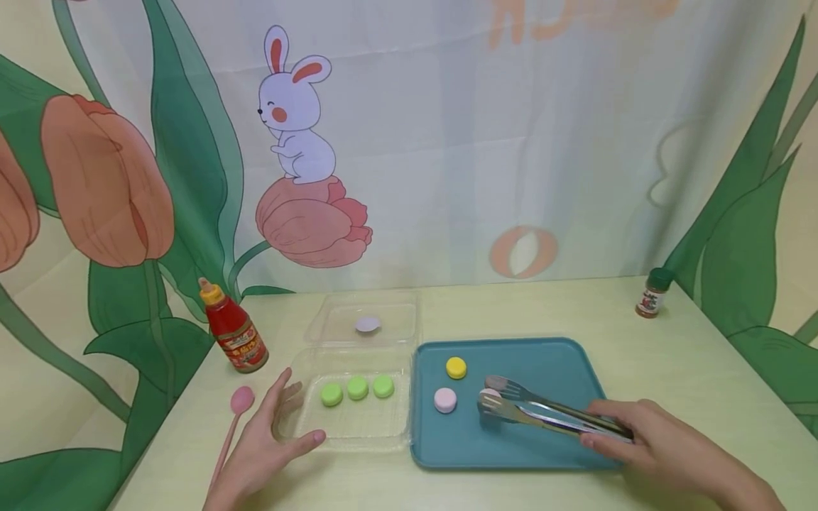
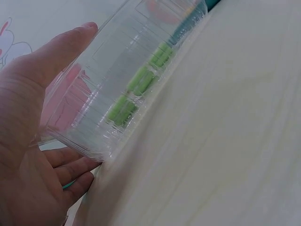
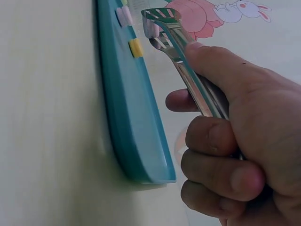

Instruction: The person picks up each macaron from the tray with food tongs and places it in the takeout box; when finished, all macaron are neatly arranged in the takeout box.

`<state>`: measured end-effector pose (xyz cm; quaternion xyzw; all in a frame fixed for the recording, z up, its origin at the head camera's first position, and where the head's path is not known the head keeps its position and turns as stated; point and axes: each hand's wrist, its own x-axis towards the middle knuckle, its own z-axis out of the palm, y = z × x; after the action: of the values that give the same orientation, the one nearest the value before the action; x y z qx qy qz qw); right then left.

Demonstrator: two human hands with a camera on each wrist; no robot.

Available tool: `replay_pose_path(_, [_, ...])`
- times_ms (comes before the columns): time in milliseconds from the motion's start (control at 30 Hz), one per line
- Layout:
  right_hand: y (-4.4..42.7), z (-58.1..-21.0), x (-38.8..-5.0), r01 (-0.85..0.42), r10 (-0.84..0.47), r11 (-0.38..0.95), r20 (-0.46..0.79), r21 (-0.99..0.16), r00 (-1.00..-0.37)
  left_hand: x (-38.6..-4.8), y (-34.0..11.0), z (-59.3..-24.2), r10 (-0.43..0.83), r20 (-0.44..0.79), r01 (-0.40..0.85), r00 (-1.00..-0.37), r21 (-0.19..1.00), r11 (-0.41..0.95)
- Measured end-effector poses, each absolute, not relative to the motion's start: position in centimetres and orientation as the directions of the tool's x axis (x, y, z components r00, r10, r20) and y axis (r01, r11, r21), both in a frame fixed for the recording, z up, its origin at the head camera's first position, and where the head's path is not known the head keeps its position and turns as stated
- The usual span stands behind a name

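Over the teal tray [image 1: 543, 365], tongs [image 1: 556, 424] holding a pink macaron [image 3: 151, 30] were gripped by the right hand [image 1: 664, 443], the left hand [image 1: 263, 440] outspread.

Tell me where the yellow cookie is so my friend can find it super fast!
Find the big blue tray, just right of the clear box. Near the tray's far left corner sits a small round cookie, behind a pale pink one. It's the only yellow one.

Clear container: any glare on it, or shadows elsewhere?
Head view: faint glints on the clear container, bright shine on the tongs; left wrist: whitish streaks along the container's ridges, dimmer light; right wrist: soft shadow on the table beside the tray.
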<state>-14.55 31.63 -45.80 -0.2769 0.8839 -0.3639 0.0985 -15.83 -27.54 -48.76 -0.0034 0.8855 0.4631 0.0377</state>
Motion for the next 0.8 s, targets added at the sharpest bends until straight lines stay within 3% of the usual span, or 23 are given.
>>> replay_pose_path(400, [28.8, -42.5, -16.5, -0.513, -0.567, 0.572, 0.143, -0.64, -0.811, -15.9, -27.3, -48.6, 0.019, -0.101, -0.072, -0.995, 0.82, 0.568])
replay_pose_path(800, [20.1, -41.2, -19.3, -0.548, -0.663, 0.505, 0.107, -0.666, -0.741, -16.0, -27.4, -48.7, 0.027, -0.105, -0.071, -0.994, 0.818, 0.571])
